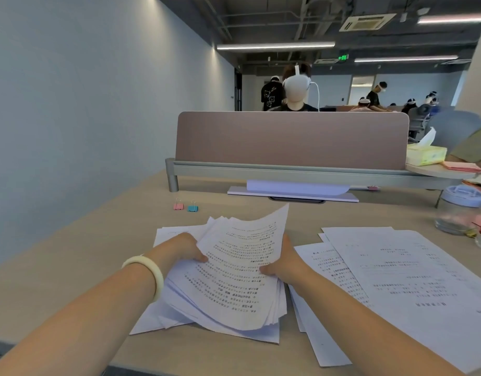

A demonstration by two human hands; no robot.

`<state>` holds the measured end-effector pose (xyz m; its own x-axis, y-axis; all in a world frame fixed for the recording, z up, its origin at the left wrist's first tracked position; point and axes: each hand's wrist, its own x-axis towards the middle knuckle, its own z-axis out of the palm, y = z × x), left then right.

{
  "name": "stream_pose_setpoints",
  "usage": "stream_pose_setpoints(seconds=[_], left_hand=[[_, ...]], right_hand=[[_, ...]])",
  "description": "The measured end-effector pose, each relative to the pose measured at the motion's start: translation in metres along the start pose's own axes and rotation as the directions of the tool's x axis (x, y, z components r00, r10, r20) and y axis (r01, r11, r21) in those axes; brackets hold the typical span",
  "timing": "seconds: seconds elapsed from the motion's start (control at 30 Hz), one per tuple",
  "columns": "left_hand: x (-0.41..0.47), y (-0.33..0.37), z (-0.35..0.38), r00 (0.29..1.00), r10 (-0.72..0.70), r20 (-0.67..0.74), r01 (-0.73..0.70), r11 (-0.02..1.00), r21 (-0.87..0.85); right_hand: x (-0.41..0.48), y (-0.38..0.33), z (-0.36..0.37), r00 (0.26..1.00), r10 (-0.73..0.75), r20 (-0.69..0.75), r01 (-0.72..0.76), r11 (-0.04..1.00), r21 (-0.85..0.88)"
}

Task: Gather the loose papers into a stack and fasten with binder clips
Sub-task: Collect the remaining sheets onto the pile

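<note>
A thick, uneven stack of printed papers (pixel 234 272) is lifted slightly off the desk in front of me. My left hand (pixel 179 251) grips its left edge with the thumb on top, and my right hand (pixel 285 263) grips its right edge. Beneath the stack a few more sheets (pixel 152 318) lie flat. To the right, several loose sheets (pixel 396 275) are spread over the desk. A pink binder clip (pixel 178 205) and a blue binder clip (pixel 192 207) sit side by side farther back on the left.
A desk divider (pixel 291 139) stands across the back, with a person seated behind it. A lidded glass jar (pixel 457 210) stands at the right edge, a tissue box (pixel 426 154) behind it. The desk's near edge (pixel 152 371) is close to me.
</note>
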<state>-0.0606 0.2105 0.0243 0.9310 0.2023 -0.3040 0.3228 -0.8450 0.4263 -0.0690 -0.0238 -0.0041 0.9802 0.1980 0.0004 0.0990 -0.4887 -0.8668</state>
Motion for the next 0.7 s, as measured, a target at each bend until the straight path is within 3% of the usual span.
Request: stream_pose_setpoints(seconds=[0.13,0.2,0.27,0.33,0.4,0.47,0.57,0.7], left_hand=[[-0.007,0.0,-0.022,0.981,0.173,-0.088,-0.181,0.978,-0.103],[-0.007,-0.01,-0.041,0.968,0.223,-0.112,-0.238,0.958,-0.157],[0.002,-0.026,-0.05,0.972,0.204,-0.114,-0.214,0.973,-0.083],[0.016,-0.042,-0.047,0.985,0.125,-0.119,-0.115,0.99,0.085],[0.028,-0.055,-0.036,0.992,0.041,-0.115,-0.013,0.972,0.234],[0.033,-0.059,-0.031,0.995,0.002,-0.098,0.031,0.943,0.33],[0.034,-0.058,-0.034,0.994,0.002,-0.114,0.041,0.927,0.374],[0.038,-0.063,-0.036,0.998,-0.007,-0.065,0.026,0.957,0.29]], right_hand=[[-0.019,-0.008,-0.003,0.997,0.067,0.037,-0.075,0.943,0.324],[-0.019,-0.011,-0.002,0.992,0.116,0.047,-0.125,0.914,0.386],[-0.016,-0.011,-0.003,0.991,0.13,0.014,-0.13,0.978,0.165],[-0.018,-0.009,-0.005,0.993,0.094,0.073,-0.079,0.978,-0.191],[-0.021,-0.004,-0.003,0.978,0.089,0.191,0.012,0.883,-0.469],[-0.025,-0.003,0.001,0.969,0.064,0.237,0.106,0.76,-0.641],[-0.03,-0.008,0.008,0.959,-0.073,0.274,0.259,0.622,-0.739],[-0.039,-0.018,0.014,0.9,-0.096,0.425,0.367,0.691,-0.623]])
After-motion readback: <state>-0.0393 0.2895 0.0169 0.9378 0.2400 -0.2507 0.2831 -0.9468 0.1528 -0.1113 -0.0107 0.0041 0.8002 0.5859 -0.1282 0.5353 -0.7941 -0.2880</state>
